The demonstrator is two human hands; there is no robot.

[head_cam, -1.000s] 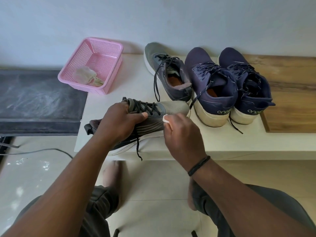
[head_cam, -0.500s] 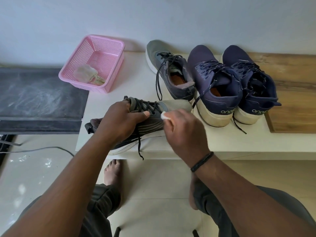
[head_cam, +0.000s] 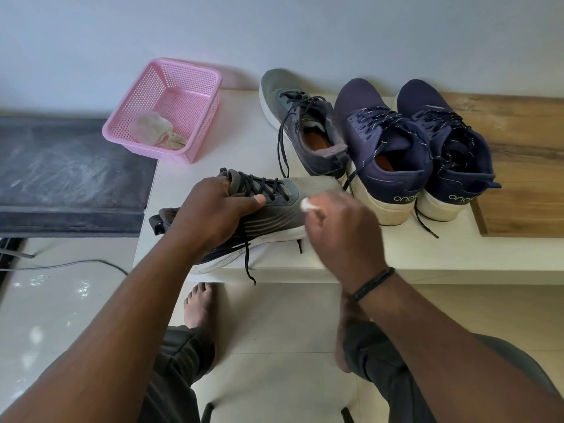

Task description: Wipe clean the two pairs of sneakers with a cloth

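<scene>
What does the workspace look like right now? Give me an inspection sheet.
Surface: white bench, wood board at its right end.
Job's things: grey shoe lies on its side at the front edge; its mate and the navy pair stand behind. White cloth touches the grey shoe's side.
Clutter: pink basket at back left holds a crumpled rag.
Grips: left hand holds the grey shoe at the laces; right hand pinches the cloth.
Cables: grey cable on the floor, left.
Surroundings: dark slab left of the bench, plain wall behind, tiled floor.
</scene>
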